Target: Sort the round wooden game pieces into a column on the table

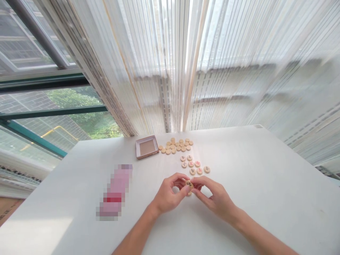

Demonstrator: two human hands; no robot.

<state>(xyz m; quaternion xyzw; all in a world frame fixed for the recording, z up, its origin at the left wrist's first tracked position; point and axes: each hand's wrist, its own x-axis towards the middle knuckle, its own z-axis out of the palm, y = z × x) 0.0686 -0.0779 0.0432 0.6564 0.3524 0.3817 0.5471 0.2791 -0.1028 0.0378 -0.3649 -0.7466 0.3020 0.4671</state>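
Disc (pixel 189 183) w/ dark char. is pinched btwn both hands over white table (pixel 252 170), out from mid far edge: L hand (pixel 168 193) clamped on it, thumb across its face; R hand (pixel 219 196) clamped too, thumb & forefinger at its R side. 2nd disc (pixel 189 193) shows just below, partly hidden; can't tell if touching. Face-up discs (pixel 191 164), approx. 8, red or dark chars., lie just beyond hands, twd far edge. Blank-topped discs (pixel 173 151) bunched nearer that edge, w/ open box (pixel 148 156) just L of them, twd far-L corner. Pixelated pink item (pixel 117 187) lies nr L edge. Curtain (pixel 159 95) hangs behind far edge.
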